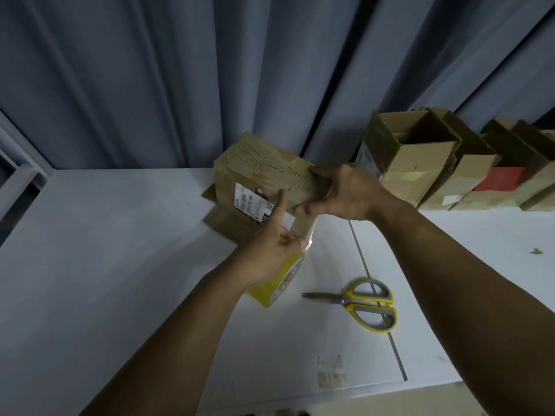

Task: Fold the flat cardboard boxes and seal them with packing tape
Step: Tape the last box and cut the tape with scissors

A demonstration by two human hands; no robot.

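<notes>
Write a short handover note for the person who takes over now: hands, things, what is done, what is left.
Left hand holds the yellow tape roll, tape drawn out to the box. Right hand grips the box's right end on the table. Scissors lie near. Done: box folded, top seems taped. Left: press this strip down, cut it; open boxes at back right stand unsealed.

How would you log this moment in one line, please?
left hand holds tape roll | right hand grips box | scissors lie on table
</notes>
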